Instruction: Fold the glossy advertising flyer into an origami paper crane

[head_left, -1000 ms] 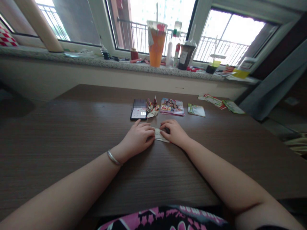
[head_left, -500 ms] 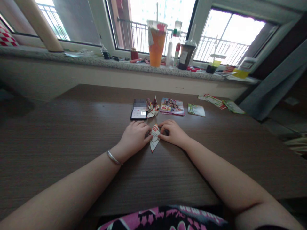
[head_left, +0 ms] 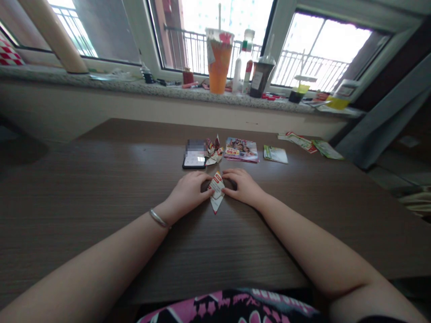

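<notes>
A small piece of printed paper point(head_left: 216, 190), folded into a kite shape with red figures near its top, is held between my two hands just above or on the table. My left hand point(head_left: 190, 188), with a silver bangle on the wrist, grips its left edge with the thumb in front. From the other side my right hand point(head_left: 245, 187) pinches the right edge, thumb on the front face. The kite's sharp point faces me. Right behind it stands a folded paper figure point(head_left: 214, 154) with pointed petals, touching or very near a phone point(head_left: 194, 157) whose screen is lit.
Behind my right hand lie a stack of colourful flyers point(head_left: 241, 149), a smaller stack of paper point(head_left: 275, 154) and loose paper strips point(head_left: 301, 142). The granite windowsill point(head_left: 134, 87) holds a tall orange drink cup point(head_left: 218, 63), a dark drink cup point(head_left: 261, 78) and several bottles.
The folded paper has turned slightly, its lower point shifting a little right. My left fingers have drawn back a bit from its upper left edge.
</notes>
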Demonstrator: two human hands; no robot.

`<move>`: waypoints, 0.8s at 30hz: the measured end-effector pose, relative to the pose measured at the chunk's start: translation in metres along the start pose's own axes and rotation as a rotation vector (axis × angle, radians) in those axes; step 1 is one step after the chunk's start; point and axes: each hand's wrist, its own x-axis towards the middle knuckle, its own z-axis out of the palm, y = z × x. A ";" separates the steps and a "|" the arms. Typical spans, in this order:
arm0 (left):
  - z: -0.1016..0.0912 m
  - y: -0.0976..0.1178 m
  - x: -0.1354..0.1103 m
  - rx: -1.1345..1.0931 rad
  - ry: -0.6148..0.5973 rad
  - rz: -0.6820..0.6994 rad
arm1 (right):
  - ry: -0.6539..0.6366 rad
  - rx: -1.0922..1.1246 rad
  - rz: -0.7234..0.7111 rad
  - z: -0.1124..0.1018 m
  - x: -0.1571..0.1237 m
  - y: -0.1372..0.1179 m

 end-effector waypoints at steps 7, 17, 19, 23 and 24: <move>0.005 -0.006 0.002 -0.096 0.019 0.017 | 0.064 0.127 -0.074 0.002 0.000 0.004; 0.007 -0.013 0.005 -0.210 0.004 0.140 | -0.020 0.085 -0.148 -0.001 0.003 0.002; 0.007 -0.013 0.006 -0.200 -0.012 0.169 | -0.041 0.106 -0.195 -0.002 0.003 0.005; 0.008 -0.014 0.006 -0.130 -0.030 0.238 | -0.056 0.155 -0.237 -0.002 0.002 0.011; 0.008 -0.015 0.006 -0.112 -0.027 0.259 | -0.055 0.162 -0.244 -0.002 0.002 0.012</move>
